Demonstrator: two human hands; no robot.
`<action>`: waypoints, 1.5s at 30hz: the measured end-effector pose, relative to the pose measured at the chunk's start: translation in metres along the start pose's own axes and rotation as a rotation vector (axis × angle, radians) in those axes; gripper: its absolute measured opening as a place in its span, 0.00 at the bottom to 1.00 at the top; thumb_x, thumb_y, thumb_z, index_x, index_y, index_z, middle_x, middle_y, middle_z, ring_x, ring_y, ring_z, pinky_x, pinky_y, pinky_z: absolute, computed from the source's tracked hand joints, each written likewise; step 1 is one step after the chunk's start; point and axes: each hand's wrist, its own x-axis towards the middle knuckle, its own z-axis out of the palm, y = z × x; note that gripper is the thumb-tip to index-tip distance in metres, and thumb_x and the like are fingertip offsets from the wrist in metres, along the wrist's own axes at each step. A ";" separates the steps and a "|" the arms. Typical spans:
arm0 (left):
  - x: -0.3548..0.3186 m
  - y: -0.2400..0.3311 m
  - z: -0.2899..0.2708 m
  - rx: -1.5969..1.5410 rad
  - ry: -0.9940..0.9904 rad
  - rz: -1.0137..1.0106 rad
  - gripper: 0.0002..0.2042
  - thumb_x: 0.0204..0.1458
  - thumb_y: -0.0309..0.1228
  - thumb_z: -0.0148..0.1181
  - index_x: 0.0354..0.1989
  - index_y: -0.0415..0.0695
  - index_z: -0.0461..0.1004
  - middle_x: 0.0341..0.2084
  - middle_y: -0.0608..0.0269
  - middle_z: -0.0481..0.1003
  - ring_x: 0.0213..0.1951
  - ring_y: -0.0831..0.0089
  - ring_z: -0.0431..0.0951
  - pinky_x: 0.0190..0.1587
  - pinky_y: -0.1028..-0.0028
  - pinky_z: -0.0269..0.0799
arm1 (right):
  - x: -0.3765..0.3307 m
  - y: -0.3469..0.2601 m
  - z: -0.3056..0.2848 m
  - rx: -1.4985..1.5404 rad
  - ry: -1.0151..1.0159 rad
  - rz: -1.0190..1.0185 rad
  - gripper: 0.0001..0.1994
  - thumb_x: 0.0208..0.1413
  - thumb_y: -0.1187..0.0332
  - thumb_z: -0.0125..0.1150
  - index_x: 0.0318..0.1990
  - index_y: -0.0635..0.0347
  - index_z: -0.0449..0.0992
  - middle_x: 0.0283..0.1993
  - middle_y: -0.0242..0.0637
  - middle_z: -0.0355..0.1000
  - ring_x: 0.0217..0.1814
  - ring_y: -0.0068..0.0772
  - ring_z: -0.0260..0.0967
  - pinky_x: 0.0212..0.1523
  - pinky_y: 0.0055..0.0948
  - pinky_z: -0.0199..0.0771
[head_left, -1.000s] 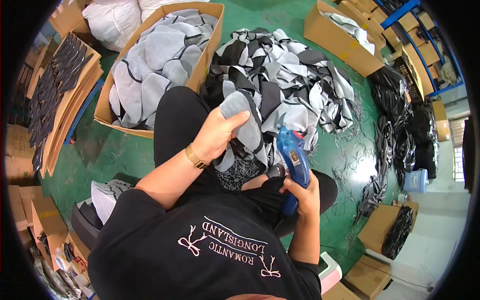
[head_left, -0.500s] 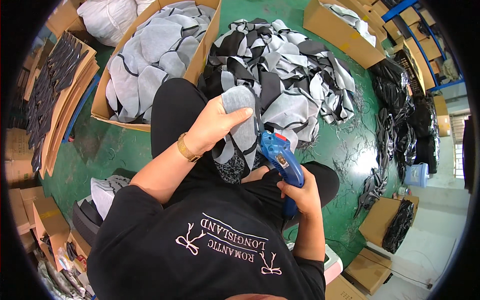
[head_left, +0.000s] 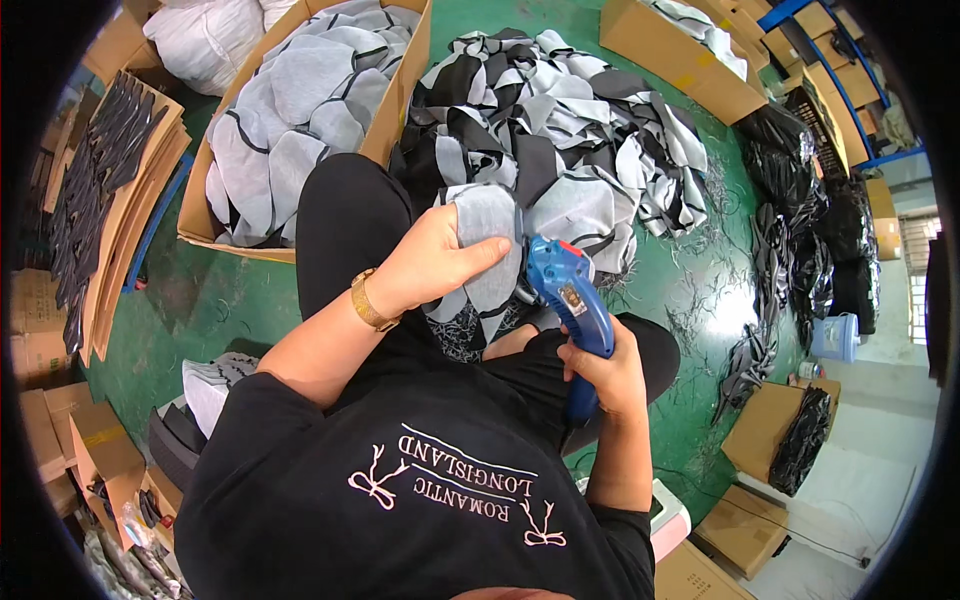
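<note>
My left hand [head_left: 425,265] is closed on a rounded grey fabric piece [head_left: 490,215], with the thumb lying across its face. Blue electric scissors [head_left: 578,305] fill my right hand [head_left: 615,372], its fingers wrapped around the handle. The tool's head touches or nearly touches the fabric's right edge; whether the blades have cloth between them is too small to tell. Below the held piece, between my legs, lie thin dark and grey trimmings [head_left: 455,335]. Just beyond my hands spreads a big heap of grey and black fabric scraps [head_left: 560,110].
A cardboard box [head_left: 408,85] of grey fabric pieces stands at the far left, another box [head_left: 690,65] at the far right. Black plastic bags [head_left: 785,160] line the right side. Stacked cardboard with dark parts [head_left: 110,180] leans at left. Trimmings litter the green floor [head_left: 690,300].
The fabric piece has turned in my left hand and shows broader, its top edge lower. The electric scissors sit slightly lower and further right along its edge.
</note>
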 end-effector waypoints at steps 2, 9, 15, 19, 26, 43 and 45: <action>-0.002 -0.003 0.003 -0.037 -0.036 -0.023 0.10 0.54 0.27 0.58 0.43 0.39 0.73 0.34 0.70 0.75 0.36 0.83 0.72 0.41 0.77 0.70 | 0.005 -0.002 0.003 0.072 0.003 -0.008 0.16 0.38 0.79 0.63 0.39 0.70 0.71 0.26 0.35 0.69 0.21 0.26 0.67 0.22 0.23 0.69; -0.003 -0.013 0.024 -0.315 -0.077 -0.073 0.11 0.55 0.28 0.59 0.45 0.39 0.73 0.37 0.68 0.76 0.39 0.82 0.74 0.43 0.77 0.71 | 0.038 -0.019 0.022 0.016 0.168 -0.240 0.18 0.41 0.73 0.70 0.41 0.67 0.72 0.29 0.32 0.72 0.26 0.20 0.68 0.28 0.22 0.69; 0.007 -0.010 0.030 -0.564 -0.065 -0.131 0.13 0.54 0.28 0.61 0.46 0.39 0.72 0.38 0.66 0.77 0.39 0.79 0.76 0.44 0.75 0.73 | 0.050 -0.018 0.032 0.055 0.091 -0.216 0.18 0.41 0.73 0.69 0.41 0.67 0.72 0.29 0.31 0.71 0.27 0.21 0.68 0.30 0.23 0.70; 0.018 -0.015 0.014 -0.661 -0.022 -0.153 0.13 0.53 0.28 0.62 0.46 0.40 0.72 0.38 0.66 0.77 0.38 0.78 0.77 0.42 0.74 0.74 | 0.040 -0.010 0.014 0.328 0.044 -0.110 0.19 0.41 0.69 0.66 0.42 0.68 0.71 0.26 0.36 0.69 0.24 0.27 0.68 0.27 0.24 0.69; 0.034 -0.012 -0.001 -0.753 -0.016 -0.161 0.12 0.54 0.30 0.61 0.45 0.42 0.71 0.34 0.69 0.75 0.36 0.80 0.76 0.39 0.76 0.75 | 0.019 0.031 -0.024 0.466 -0.299 0.079 0.20 0.34 0.70 0.69 0.36 0.69 0.71 0.22 0.38 0.68 0.19 0.29 0.66 0.23 0.24 0.67; 0.035 -0.015 0.009 -0.760 -0.128 -0.163 0.15 0.53 0.28 0.61 0.48 0.39 0.71 0.39 0.64 0.76 0.40 0.75 0.77 0.44 0.73 0.75 | 0.017 0.034 -0.013 0.525 -0.315 0.191 0.18 0.32 0.72 0.68 0.32 0.66 0.68 0.17 0.34 0.60 0.16 0.29 0.58 0.16 0.25 0.62; 0.034 -0.016 0.009 -0.746 -0.137 -0.157 0.15 0.53 0.28 0.61 0.49 0.40 0.71 0.39 0.64 0.76 0.40 0.75 0.77 0.45 0.72 0.75 | 0.018 0.036 -0.011 0.554 -0.331 0.178 0.17 0.33 0.72 0.67 0.33 0.66 0.68 0.17 0.34 0.59 0.16 0.28 0.58 0.16 0.25 0.62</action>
